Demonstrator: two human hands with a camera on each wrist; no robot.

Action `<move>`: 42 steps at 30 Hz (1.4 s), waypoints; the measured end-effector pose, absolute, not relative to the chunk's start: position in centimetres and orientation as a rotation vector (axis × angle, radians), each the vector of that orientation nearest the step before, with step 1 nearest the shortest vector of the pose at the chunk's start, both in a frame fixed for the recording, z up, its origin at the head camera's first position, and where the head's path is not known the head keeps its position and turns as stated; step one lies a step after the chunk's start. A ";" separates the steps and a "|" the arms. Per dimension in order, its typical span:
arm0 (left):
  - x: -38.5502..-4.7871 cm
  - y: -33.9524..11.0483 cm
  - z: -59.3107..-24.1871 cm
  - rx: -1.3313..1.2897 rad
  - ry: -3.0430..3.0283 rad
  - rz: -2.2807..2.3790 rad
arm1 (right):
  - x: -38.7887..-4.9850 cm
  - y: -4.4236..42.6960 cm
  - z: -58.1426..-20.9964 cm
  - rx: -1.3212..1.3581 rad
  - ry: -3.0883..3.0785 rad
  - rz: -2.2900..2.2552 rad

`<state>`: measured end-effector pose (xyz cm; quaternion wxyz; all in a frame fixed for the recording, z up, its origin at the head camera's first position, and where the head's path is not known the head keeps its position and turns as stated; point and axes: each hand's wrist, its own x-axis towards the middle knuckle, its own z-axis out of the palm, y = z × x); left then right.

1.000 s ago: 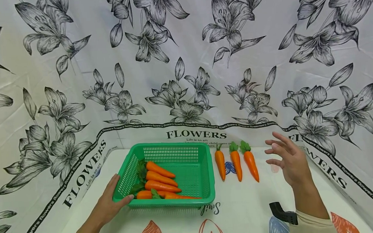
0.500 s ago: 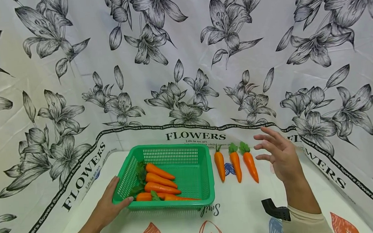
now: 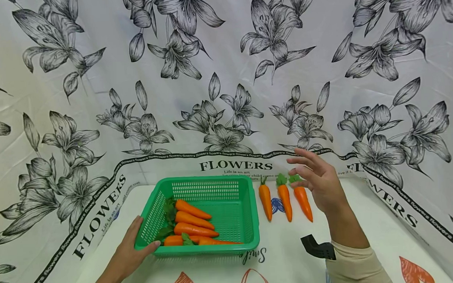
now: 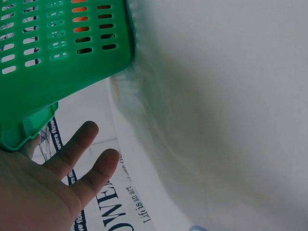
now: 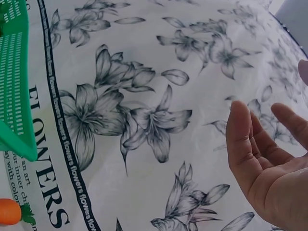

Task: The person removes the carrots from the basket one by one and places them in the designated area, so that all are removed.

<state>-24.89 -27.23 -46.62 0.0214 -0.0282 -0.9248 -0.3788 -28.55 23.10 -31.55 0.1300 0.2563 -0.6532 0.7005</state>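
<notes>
Orange carrots [image 3: 285, 203] beside the basket [image 3: 254, 217] lie tips nearward, long axes near-parallel; I read right grip [image 3: 323, 185] wide, left grip [image 3: 132, 249] spread, apparently touching the basket.

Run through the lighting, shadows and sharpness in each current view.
Head view: soft, even light, with the slotted green basket and loose carrots clear and no strong glare; left wrist view: a broad, soft-edged, greenish-grey shadow on the white tablecloth beside the basket; right wrist view: duller light, the floral backdrop softer toward the upper right, its large FLOWERS lettering legible.
</notes>
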 end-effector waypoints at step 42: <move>-24.9 -27.3 -46.8 -0.077 -2.860 -1.209 | -34.7 11.9 -36.1 1.008 -2.424 2.109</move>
